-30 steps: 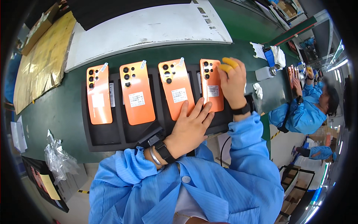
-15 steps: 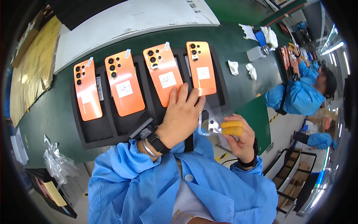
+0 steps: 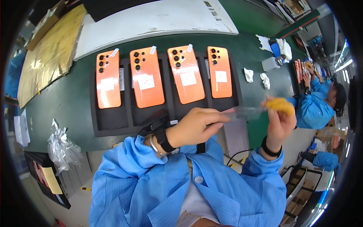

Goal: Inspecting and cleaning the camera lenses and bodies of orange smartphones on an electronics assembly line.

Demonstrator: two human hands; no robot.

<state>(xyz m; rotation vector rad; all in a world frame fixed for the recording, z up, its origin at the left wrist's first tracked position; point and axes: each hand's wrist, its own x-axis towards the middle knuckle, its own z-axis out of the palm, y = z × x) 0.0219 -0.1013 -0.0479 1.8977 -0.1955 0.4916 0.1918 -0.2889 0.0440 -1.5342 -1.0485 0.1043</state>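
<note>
A clear plastic film (image 3: 244,111) is stretched between my hands, blurred by motion, in front of the phone tray's right end. My left hand (image 3: 196,126) has its fingers together at the film's left end, pointing right. The other end is pinched by my right hand (image 3: 280,119), which wears yellow finger cots. Beyond them lie orange phones, the leftmost phone (image 3: 108,96), a second phone (image 3: 148,96), a third phone (image 3: 188,92) and the rightmost phone (image 3: 221,89), all back up with white labels, on a black compartmented tray (image 3: 236,85).
Crumpled white wipes (image 3: 248,75) and a pale bottle (image 3: 269,64) sit right of the tray on the green table (image 3: 62,102). Crumpled clear plastic (image 3: 62,151) hangs at the left edge. A white board (image 3: 159,26) lies behind. A co-worker (image 3: 317,108) works at the right.
My left hand has come off the third phone to the film. My right hand has moved right and up, drawing the film sideways. The view has shifted.
</note>
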